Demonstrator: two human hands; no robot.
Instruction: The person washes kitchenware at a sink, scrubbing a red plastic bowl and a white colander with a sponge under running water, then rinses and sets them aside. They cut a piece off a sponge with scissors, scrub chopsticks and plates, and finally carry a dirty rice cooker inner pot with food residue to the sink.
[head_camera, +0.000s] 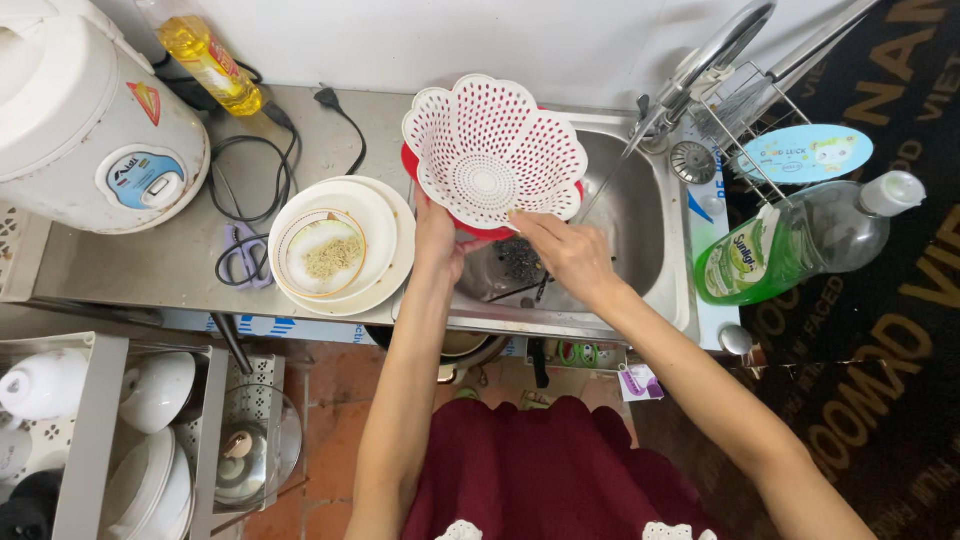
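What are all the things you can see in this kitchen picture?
Colander: one, white, flower-shaped, held over the sink.
Red basin: one, under the colander, mostly hidden.
Sink: one, steel, at the middle right.
Tap: one, steel, behind the sink.
Plates: a small white stack on the counter, left of the sink.
Bowl: one, white, on the plates, with pale bits inside.
Rice cooker: one, white, far left.
Oil bottle: one, yellow, at the wall.
Dish soap bottle: one, green, right of the sink.
Crockery rack: white bowls, lower left.
Left hand: holds the colander's edge.
Right hand: holds the colander's rim.
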